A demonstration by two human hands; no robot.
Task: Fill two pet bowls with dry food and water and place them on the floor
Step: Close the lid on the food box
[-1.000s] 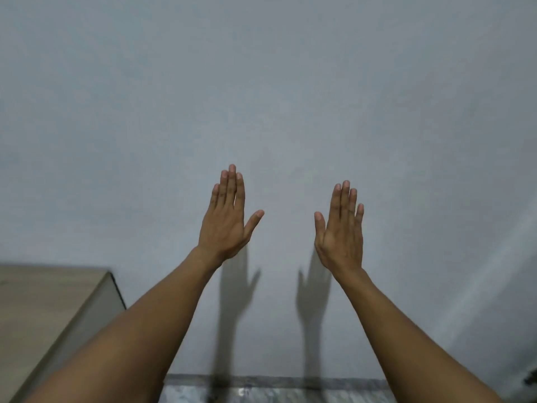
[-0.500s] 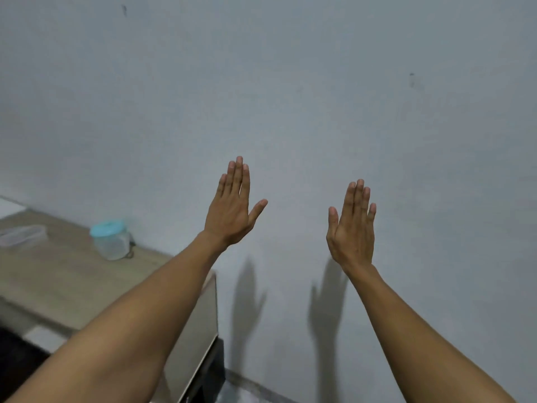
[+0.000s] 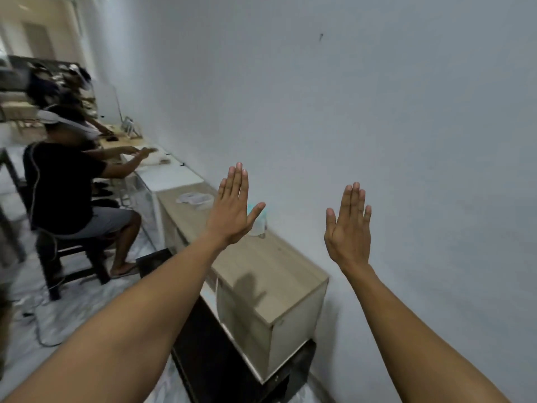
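Both my arms are stretched out in front of me at chest height. My left hand (image 3: 232, 209) is flat with fingers straight and together, empty, raised over the wooden cabinet top (image 3: 261, 266). My right hand (image 3: 348, 225) is likewise flat and empty, in front of the white wall. A clear plastic container with a light-blue lid (image 3: 258, 222) stands on the cabinet, mostly hidden behind my left hand. Further along the cabinet lie clear plastic bowls or tubs (image 3: 194, 199), blurred.
The white wall (image 3: 377, 112) runs along the right. A white table (image 3: 171, 175) adjoins the cabinet's far end. Another person in a black shirt (image 3: 64, 181) sits on a dark stool at the left. Cables lie on the marble floor (image 3: 58, 321).
The view has swung left, away from the bare wall: the cabinet, its containers and the seated person have come into sight. My hands keep the same flat raised pose.
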